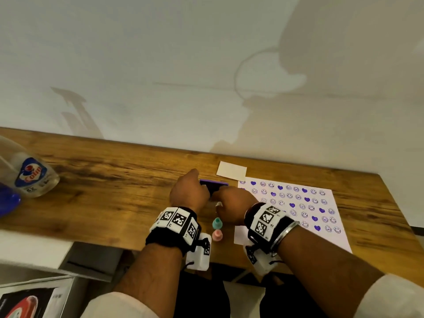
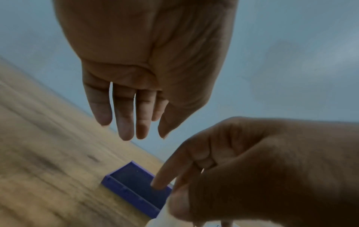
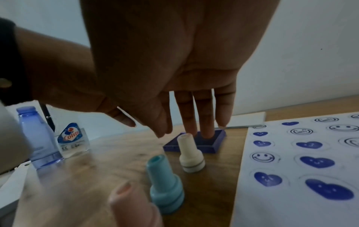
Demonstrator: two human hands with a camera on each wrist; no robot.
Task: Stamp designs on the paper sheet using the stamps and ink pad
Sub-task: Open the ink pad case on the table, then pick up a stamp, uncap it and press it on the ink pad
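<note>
Both hands over ink pad at counter's far side | left hand (image 2: pixel 147 64) loose, holding nothing | right hand (image 3: pixel 174 61) loose, fingertips on ink pad (image 3: pixel 209 142) | three stamps (image 3: pixel 191 155) upright just nearer, right hand closest | paper sheet (image 1: pixel 325 216) to right, mostly stamped.

Both forearms reach forward from the bottom of the head view. The left hand (image 1: pixel 189 193) and right hand (image 1: pixel 234 204) meet mid-frame, fingers (image 3: pixel 205 116) straight, pointing down.
</note>
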